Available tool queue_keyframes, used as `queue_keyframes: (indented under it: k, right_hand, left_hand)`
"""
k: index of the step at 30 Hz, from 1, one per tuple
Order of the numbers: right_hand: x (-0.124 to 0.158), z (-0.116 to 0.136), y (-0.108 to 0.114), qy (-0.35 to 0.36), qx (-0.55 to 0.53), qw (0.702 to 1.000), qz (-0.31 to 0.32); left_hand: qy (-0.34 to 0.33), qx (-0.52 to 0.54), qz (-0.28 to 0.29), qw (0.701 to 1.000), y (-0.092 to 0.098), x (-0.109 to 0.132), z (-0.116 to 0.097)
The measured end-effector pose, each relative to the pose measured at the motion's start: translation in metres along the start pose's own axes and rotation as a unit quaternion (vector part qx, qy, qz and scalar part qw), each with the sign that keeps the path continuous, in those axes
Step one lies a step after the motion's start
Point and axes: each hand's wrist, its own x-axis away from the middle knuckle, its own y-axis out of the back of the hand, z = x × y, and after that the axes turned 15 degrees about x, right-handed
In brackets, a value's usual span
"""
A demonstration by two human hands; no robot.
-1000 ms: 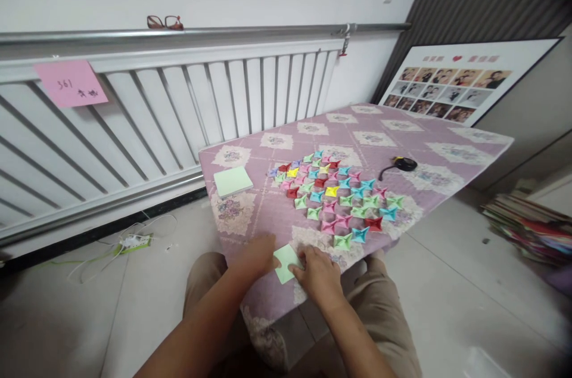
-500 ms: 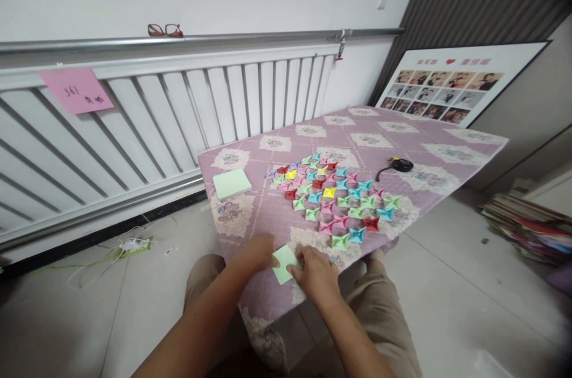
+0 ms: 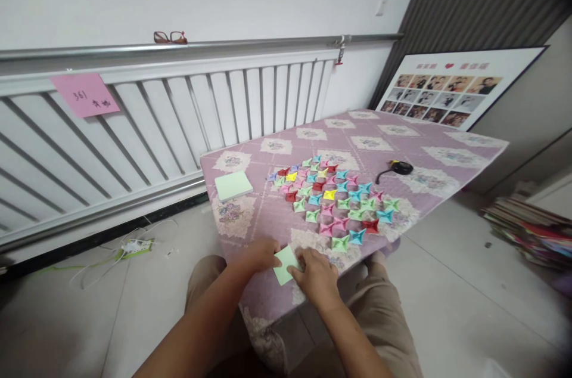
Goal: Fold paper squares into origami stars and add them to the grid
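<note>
A light green square of paper (image 3: 286, 265) lies at the near edge of the table, between my two hands. My left hand (image 3: 264, 255) grips its left corner with thumb and fingers together. On the right side, my right hand (image 3: 315, 271) pinches the same sheet, thumb on top of it. Beyond my hands stand rows of small folded paper pieces (image 3: 329, 194) in green, pink, blue, red, yellow and purple. A stack of light green paper (image 3: 233, 186) rests at the table's left side.
The table (image 3: 268, 226) has a purple flowered cloth. A black tape measure (image 3: 401, 167) lies right of the folded pieces. A white radiator (image 3: 170, 115) runs behind. A power strip (image 3: 136, 247) with cables is on the floor at left.
The camera view has tilted slightly upward, so more wall shows. Both hands stay on the green sheet in nearly the same place.
</note>
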Motion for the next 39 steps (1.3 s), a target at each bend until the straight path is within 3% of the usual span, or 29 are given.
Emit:
queue_keyframes:
  k: [10, 19, 23, 29, 33, 39]
  right_hand:
    - [-0.008, -0.003, -0.005, 0.07, -0.096, 0.993, -0.027]
    - [-0.024, -0.006, 0.022, 0.192, -0.113, 0.971, -0.092]
    - [-0.019, -0.006, 0.021, 0.219, -0.08, 0.963, -0.133]
    - [0.0, -0.01, -0.006, 0.28, 0.056, 0.934, -0.217]
    - [0.006, -0.012, -0.015, 0.291, 0.058, 0.934, -0.198]
    - [0.002, -0.017, -0.016, 0.303, -0.013, 0.945, -0.122]
  left_hand:
    - [-0.046, 0.074, -0.042, 0.995, -0.002, 0.003, 0.014]
    - [-0.134, 0.008, -0.163, 0.978, 0.0, 0.027, -0.009]
    - [-0.16, -0.081, -0.223, 0.958, -0.015, 0.037, -0.009]
    - [-0.16, -0.189, -0.237, 0.939, -0.051, 0.044, 0.011]
    - [-0.145, -0.223, -0.239, 0.934, -0.063, 0.047, 0.021]
    - [-0.106, -0.229, -0.22, 0.942, -0.064, 0.053, 0.02]
